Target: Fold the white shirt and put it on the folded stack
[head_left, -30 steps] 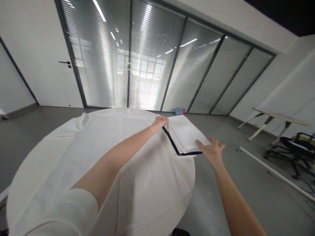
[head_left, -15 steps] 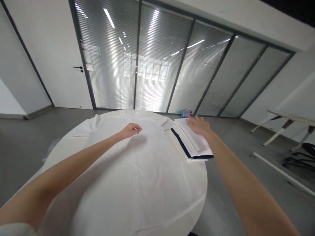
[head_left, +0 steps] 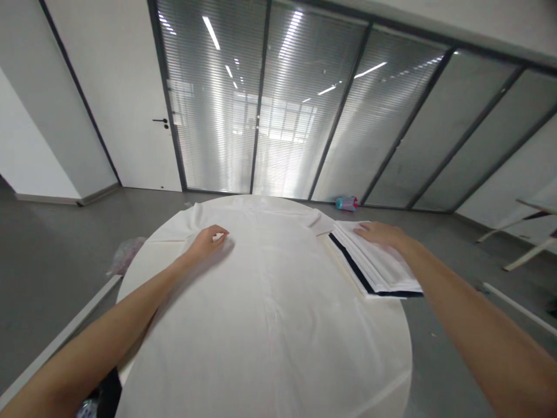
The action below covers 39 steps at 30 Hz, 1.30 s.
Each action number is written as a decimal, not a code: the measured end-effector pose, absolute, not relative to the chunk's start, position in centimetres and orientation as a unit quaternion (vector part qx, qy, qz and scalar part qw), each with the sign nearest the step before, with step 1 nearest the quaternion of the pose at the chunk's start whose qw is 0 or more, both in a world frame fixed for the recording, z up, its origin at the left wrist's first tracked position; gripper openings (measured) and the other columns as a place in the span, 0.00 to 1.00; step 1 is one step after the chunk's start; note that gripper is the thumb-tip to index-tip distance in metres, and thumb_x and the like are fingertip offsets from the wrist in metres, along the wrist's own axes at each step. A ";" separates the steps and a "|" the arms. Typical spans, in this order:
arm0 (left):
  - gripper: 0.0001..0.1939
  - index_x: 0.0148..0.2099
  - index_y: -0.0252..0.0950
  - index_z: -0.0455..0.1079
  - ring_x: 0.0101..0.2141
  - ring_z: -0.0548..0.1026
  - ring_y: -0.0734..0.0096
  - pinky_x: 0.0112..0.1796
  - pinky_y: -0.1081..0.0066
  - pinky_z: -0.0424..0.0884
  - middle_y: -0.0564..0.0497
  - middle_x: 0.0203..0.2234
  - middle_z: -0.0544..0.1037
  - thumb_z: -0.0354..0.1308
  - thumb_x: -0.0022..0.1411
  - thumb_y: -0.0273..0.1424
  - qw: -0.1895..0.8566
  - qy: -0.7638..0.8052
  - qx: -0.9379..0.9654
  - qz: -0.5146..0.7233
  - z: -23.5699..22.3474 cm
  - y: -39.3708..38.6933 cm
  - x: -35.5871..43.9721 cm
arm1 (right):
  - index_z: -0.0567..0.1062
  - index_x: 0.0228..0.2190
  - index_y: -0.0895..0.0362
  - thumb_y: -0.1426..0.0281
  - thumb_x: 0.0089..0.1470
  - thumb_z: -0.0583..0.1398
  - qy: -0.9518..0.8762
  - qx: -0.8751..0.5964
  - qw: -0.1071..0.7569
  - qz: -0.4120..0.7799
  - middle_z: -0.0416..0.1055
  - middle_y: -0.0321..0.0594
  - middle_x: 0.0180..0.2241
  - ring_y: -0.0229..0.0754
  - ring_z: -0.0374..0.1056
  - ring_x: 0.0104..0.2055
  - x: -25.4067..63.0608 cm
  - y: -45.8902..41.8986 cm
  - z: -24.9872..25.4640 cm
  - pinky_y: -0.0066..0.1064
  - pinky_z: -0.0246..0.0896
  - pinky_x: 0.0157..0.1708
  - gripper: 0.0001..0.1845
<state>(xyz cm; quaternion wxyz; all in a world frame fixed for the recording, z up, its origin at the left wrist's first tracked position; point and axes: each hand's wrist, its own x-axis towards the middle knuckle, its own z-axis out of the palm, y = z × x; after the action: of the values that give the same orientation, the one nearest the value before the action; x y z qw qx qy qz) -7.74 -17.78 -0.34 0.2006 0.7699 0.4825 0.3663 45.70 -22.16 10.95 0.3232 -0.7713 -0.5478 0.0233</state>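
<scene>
Round white surface (head_left: 143, 261), draped with white shirt (head_left: 270, 290) spread flat, button placket running down the middle toward the camera.

Left hand (head_left: 208, 241) resting on shirt, far-left part, near the shoulder area. Fingers curled loosely inward, grip half pressed together; whether cloth is pinched cannot be told. Forearm stretched across the left side of shirt.

Right hand (head_left: 380, 233) lying palm down on folded stack (head_left: 376, 267), at the stack's far end. Fingers spread and flat, grip open, nothing pinched. Right forearm crossing over the near right corner of stack.

Folded stack: white cloths with one dark layer showing as a black edge along its left and near sides. Sits just right of shirt, at the right rim of surface, near corner overhanging the rim slightly. Stack's left edge touching or just beside shirt's right sleeve area; exact contact unclear.

Both hands well apart, shirt's collar zone between them.

Beyond shirt, on the floor: small pink-and-teal bottle (head_left: 347, 202) lying on its side against glass partition (head_left: 261, 116) with blinds. Left of shirt, on the floor: crumpled clear bag (head_left: 126, 253). Far right of shirt: tilted table legs (head_left: 522, 244).
</scene>
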 end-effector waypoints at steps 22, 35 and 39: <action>0.30 0.65 0.46 0.63 0.64 0.55 0.37 0.56 0.30 0.47 0.42 0.66 0.61 0.41 0.67 0.52 0.006 0.649 0.752 0.116 -1.2 -17.0 -9.2 | 0.51 0.68 0.48 0.46 0.65 0.40 -0.675 -0.736 0.019 0.045 0.40 0.43 0.72 0.56 0.35 0.72 27.3 -12.1 -1.7 0.53 0.30 0.67 0.37; 0.31 0.66 0.47 0.61 0.65 0.53 0.41 0.58 0.34 0.47 0.44 0.67 0.58 0.43 0.67 0.52 0.014 0.659 0.744 0.108 -1.8 -16.2 -10.1 | 0.62 0.61 0.73 0.63 0.60 0.52 -0.450 -0.865 0.221 -0.027 0.55 0.77 0.60 0.70 0.53 0.65 34.0 -8.7 1.5 0.68 0.53 0.54 0.35; 0.31 0.66 0.47 0.60 0.66 0.52 0.42 0.58 0.33 0.47 0.45 0.68 0.57 0.43 0.67 0.53 0.021 0.662 0.742 0.105 -1.8 -16.0 -10.1 | 0.71 0.56 0.67 0.61 0.55 0.57 -0.392 -0.884 0.254 0.003 0.63 0.74 0.57 0.69 0.57 0.63 36.0 -7.8 1.3 0.66 0.56 0.53 0.32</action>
<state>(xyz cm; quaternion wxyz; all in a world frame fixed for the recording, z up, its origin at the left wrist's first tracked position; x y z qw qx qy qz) -10.11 -16.03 -1.77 0.0207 0.7420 0.6617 0.1054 36.01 -7.81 1.25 0.2539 -0.8843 -0.3918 0.0032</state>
